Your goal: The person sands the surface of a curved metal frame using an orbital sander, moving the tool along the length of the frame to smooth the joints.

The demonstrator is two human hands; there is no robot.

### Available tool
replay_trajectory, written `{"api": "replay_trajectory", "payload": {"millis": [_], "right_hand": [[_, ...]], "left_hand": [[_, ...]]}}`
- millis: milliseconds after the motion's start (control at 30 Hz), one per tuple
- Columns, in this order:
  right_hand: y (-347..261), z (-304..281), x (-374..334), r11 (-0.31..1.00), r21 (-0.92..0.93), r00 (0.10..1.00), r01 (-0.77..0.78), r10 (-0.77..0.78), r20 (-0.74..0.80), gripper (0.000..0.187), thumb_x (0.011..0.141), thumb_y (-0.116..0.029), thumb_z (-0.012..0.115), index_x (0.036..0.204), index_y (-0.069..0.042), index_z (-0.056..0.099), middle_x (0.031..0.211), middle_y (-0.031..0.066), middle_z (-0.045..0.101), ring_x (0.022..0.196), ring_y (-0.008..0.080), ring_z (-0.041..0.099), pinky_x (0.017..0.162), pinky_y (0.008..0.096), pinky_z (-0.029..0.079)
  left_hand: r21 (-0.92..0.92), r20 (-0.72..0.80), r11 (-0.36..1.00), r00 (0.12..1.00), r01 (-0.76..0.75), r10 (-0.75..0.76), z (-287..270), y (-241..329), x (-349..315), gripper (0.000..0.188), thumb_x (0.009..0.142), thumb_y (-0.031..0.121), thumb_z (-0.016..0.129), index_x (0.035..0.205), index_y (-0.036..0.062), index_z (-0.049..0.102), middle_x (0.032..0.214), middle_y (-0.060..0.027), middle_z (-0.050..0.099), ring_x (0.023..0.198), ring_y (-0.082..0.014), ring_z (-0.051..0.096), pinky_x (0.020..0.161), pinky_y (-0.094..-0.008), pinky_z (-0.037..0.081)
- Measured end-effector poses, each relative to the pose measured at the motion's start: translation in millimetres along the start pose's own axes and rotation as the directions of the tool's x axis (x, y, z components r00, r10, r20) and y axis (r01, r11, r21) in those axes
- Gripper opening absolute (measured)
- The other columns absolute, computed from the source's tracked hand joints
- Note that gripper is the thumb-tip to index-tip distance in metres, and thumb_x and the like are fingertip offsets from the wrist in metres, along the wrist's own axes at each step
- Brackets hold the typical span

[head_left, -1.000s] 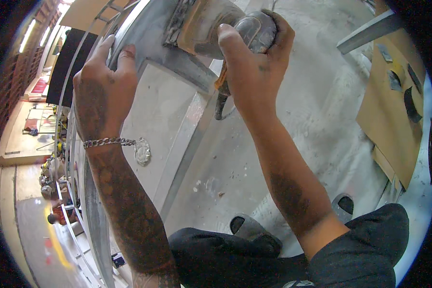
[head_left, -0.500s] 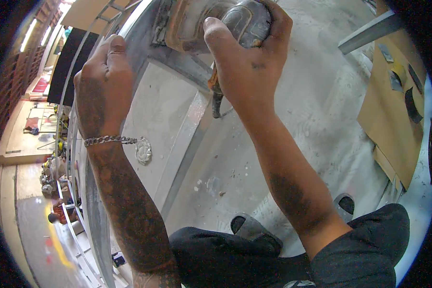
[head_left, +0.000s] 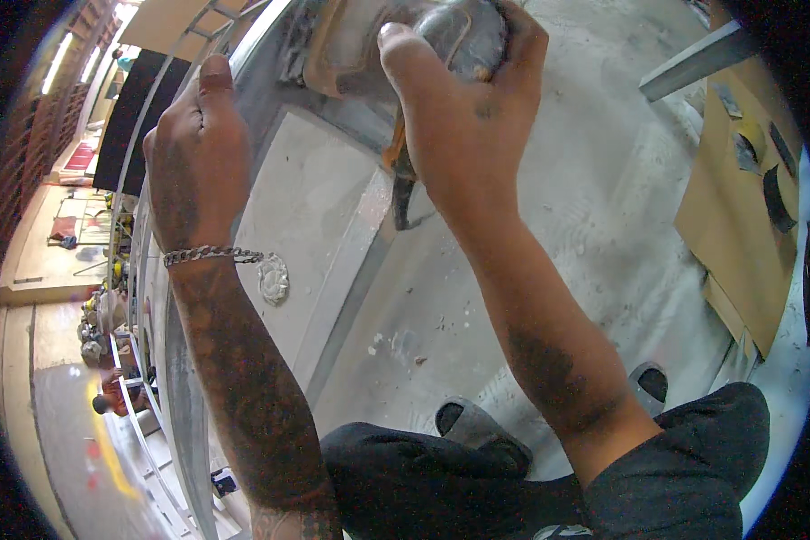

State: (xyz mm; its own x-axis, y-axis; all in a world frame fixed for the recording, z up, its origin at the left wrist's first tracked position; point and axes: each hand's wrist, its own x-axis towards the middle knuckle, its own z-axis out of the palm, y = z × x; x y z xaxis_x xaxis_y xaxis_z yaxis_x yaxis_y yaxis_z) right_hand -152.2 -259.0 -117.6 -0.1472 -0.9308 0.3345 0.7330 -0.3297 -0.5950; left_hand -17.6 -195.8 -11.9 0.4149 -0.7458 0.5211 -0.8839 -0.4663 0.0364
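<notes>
At the upper middle my right hand (head_left: 472, 126) is wrapped over the dark, rounded top of a dusty handheld power sander (head_left: 459, 31). Its thumb lies along the near left side, and an orange part with a dark cord end (head_left: 403, 202) hangs below the palm. The sander's tan, dust-covered base side reaches left against a grey frame; its underside is hidden. To the left, my left hand (head_left: 198, 157) is closed over the long grey edge (head_left: 184, 396) of the structure, its fingertips out of sight on the far side. A chain bracelet (head_left: 209, 255) circles that wrist.
A pale ledge (head_left: 342, 261) runs diagonally below the sander. A grey beam (head_left: 693, 63) juts in at upper right, beside brown cardboard (head_left: 729, 216) with sanding scraps. Dark sandals (head_left: 477, 427) stand on the dusty surface. Metal rails and another person (head_left: 112, 396) appear far below left.
The sander and my right hand have shifted slightly up and left, and the cord end hangs a little lower. My left hand keeps its hold on the edge.
</notes>
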Motion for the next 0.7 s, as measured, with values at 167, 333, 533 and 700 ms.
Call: {"api": "replay_trajectory", "payload": {"millis": [167, 333, 533, 700], "right_hand": [[-19.5, -11.0, -10.7, 0.935, 0.194, 0.950, -0.298, 0.270, 0.157, 0.051, 0.086, -0.009, 0.074, 0.127, 0.000, 0.046, 0.101, 0.0089, 0.057, 0.073, 0.0109, 0.058, 0.065, 0.0263, 0.050], [32.3, -13.2, 19.1, 0.836, -0.442, 0.939, 0.326, -0.341, 0.048, 0.050, 0.085, -0.011, 0.075, 0.125, 0.002, 0.048, 0.103, 0.0104, 0.056, 0.074, 0.0124, 0.057, 0.065, 0.0266, 0.050], [-21.8, 0.3, 3.0, 0.969, -0.006, 0.965, -0.248, 0.247, -0.084, 0.050, 0.085, -0.011, 0.075, 0.126, 0.002, 0.048, 0.108, 0.0117, 0.054, 0.086, 0.0160, 0.058, 0.078, 0.0321, 0.052], [32.7, -3.9, 1.0, 0.959, -0.236, 0.981, 0.159, -0.180, -0.069, 0.050, 0.085, -0.011, 0.074, 0.127, 0.001, 0.048, 0.108, 0.0119, 0.054, 0.087, 0.0159, 0.059, 0.075, 0.0296, 0.053]], "left_hand": [[-0.027, -0.018, 1.000, 1.000, -0.001, 0.001, -2.0, 5.8, -4.8, 0.067, 0.108, 0.054, 0.032, 0.105, -0.0006, 0.072, 0.101, -0.0340, 0.068, 0.106, -0.0561, 0.060, 0.094, -0.0610, 0.045], [0.000, -0.027, 1.000, 1.000, 0.002, -0.001, -0.1, 6.4, -0.5, 0.066, 0.108, 0.053, 0.032, 0.104, 0.0013, 0.073, 0.101, -0.0333, 0.068, 0.107, -0.0559, 0.060, 0.094, -0.0608, 0.046], [0.028, -0.021, 0.999, 1.000, 0.019, -0.019, 3.2, -0.8, 0.2, 0.067, 0.107, 0.055, 0.031, 0.106, 0.0022, 0.073, 0.102, -0.0333, 0.069, 0.107, -0.0559, 0.061, 0.094, -0.0615, 0.046], [0.038, 0.023, 0.998, 0.998, 0.051, -0.052, -1.7, 5.2, 0.4, 0.065, 0.107, 0.056, 0.033, 0.115, 0.0045, 0.072, 0.104, -0.0320, 0.070, 0.109, -0.0552, 0.061, 0.096, -0.0599, 0.047]]}}
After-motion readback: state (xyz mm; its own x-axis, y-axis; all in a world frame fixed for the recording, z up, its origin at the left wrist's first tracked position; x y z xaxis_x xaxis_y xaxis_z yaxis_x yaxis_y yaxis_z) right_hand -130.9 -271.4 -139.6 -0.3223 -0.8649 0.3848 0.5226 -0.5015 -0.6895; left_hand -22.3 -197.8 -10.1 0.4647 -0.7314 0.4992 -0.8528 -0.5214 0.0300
